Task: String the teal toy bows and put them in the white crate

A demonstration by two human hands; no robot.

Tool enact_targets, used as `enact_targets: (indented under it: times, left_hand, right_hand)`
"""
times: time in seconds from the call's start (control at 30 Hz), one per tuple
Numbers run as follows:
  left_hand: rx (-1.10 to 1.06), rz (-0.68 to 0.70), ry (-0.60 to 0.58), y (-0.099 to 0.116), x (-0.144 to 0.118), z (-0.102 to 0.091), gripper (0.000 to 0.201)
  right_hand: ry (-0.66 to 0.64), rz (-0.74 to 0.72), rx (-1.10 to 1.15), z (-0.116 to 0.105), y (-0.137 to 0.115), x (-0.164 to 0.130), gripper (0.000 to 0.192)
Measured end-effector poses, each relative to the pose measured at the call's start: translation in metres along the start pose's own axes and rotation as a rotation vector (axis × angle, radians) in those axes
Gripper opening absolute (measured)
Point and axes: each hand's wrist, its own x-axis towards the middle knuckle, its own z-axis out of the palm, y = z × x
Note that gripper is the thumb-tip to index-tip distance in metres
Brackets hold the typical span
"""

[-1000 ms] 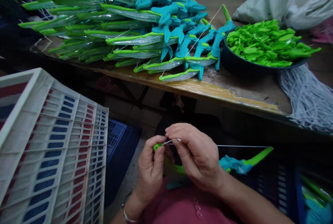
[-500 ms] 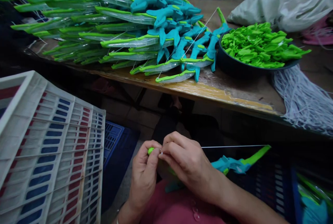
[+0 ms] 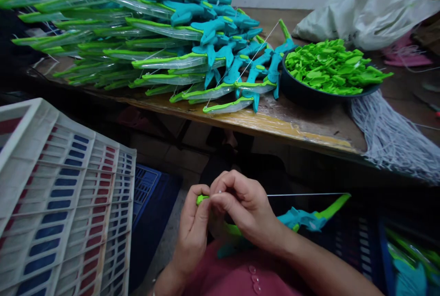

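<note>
A teal and green toy bow (image 3: pixel 305 217) lies across my lap, below the table edge. My left hand (image 3: pixel 192 232) pinches its green tip at the left end. My right hand (image 3: pixel 244 209) is pressed against that tip and pinches the white bowstring (image 3: pixel 305 194), which runs taut to the bow's far right end. Most of the bow's left limb is hidden behind my hands.
A big stack of finished toy bows (image 3: pixel 154 35) covers the wooden table (image 3: pixel 302 124). A dark bowl of green plastic parts (image 3: pixel 326 69) sits at the right, with a bundle of white strings (image 3: pixel 388 135) and a white bag (image 3: pixel 371 12). A white slatted crate (image 3: pixel 62 200) stands at my left.
My hands closed together over the bow's left tip, the short free string end between them disappearing. The view tilted down and shifted slightly.
</note>
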Motion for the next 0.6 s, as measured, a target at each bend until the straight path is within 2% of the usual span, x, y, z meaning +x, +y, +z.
enact_targets:
  times: [0.1,0.2,0.3,0.4,0.5,0.6]
  left_hand:
    - [-0.054,0.023,-0.088,0.0,0.002,0.001,0.017]
    - [-0.083,0.059,-0.139,0.002,0.004,0.001,0.016]
    - [-0.013,0.054,-0.082,0.003,0.002,0.0,0.017]
    - [0.055,0.028,-0.011,0.001,-0.001,-0.002,0.018]
    - [0.06,0.017,0.021,-0.001,-0.005,-0.003,0.02]
    - [0.032,-0.003,-0.003,-0.001,-0.006,-0.004,0.02]
  right_hand:
    - [0.041,0.101,0.181,-0.002,-0.018,0.004,0.016]
    - [-0.001,0.126,0.271,-0.01,-0.029,0.005,0.019]
    - [-0.124,0.014,0.015,-0.017,-0.024,0.001,0.017]
    - [-0.157,-0.175,-0.316,-0.018,-0.009,-0.005,0.015]
    - [-0.151,-0.222,-0.404,-0.014,0.0,-0.01,0.014]
    - [-0.136,-0.225,-0.41,-0.01,0.002,-0.014,0.015]
